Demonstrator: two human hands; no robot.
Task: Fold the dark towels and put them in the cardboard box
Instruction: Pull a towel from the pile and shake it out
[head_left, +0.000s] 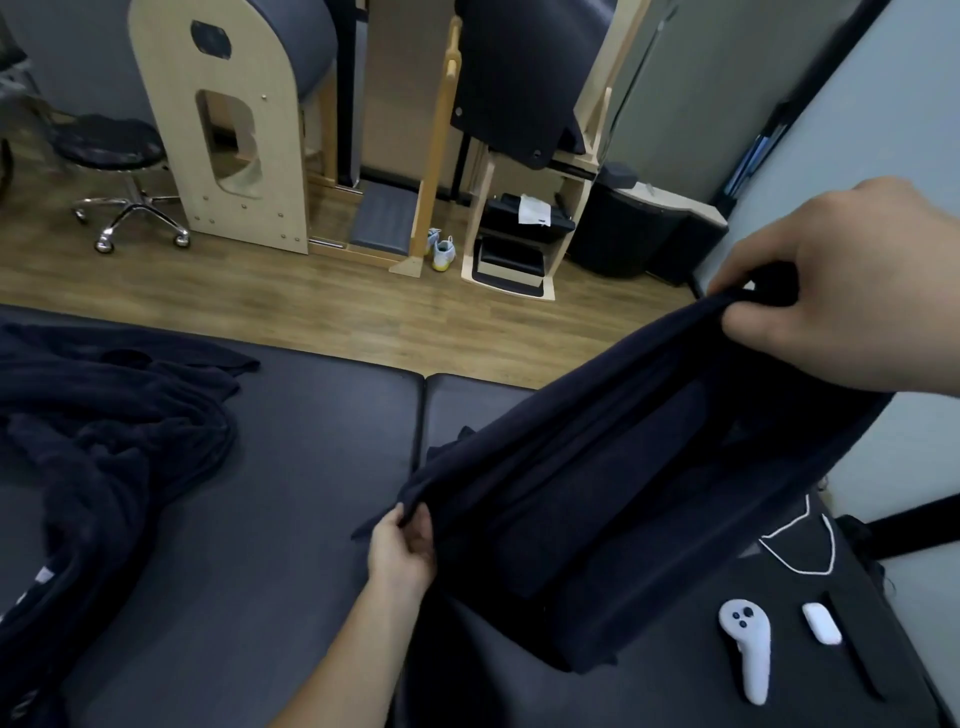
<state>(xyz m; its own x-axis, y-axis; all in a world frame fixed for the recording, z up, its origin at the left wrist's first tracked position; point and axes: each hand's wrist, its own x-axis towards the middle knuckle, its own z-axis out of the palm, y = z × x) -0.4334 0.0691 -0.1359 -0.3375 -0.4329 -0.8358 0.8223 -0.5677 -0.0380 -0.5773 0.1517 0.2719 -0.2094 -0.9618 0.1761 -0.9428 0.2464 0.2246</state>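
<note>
Item 1. The dark towel (597, 467): we hold it in the air over the right half of the padded table (311, 493), stretched on a slant from low near us to high at the right. Its lower folds sag toward the table top.

Item 2. Our left hand (402, 551): thumb and fingers are curled in a pinch on the towel's lower corner, just above the table.

Item 3. Our right hand (852, 291): it is raised, with fingers closed round the towel's upper corner and cloth bunched inside the grip.

Item 4. A heap of dark towels (104, 441): unfolded and crumpled, it lies on the left part of the table, well apart from the held one.

Item 5. On the table at the near right we count a white controller (748, 654), a small white device (822, 623) just beside it, and a white cord (800, 545) beyond them.

Item 6. Beyond the table on the wooden floor (311, 312) we list a stool (111, 150) on castors, an arched wooden frame (223, 130) and a pair of pale shoes (441, 252).
</note>
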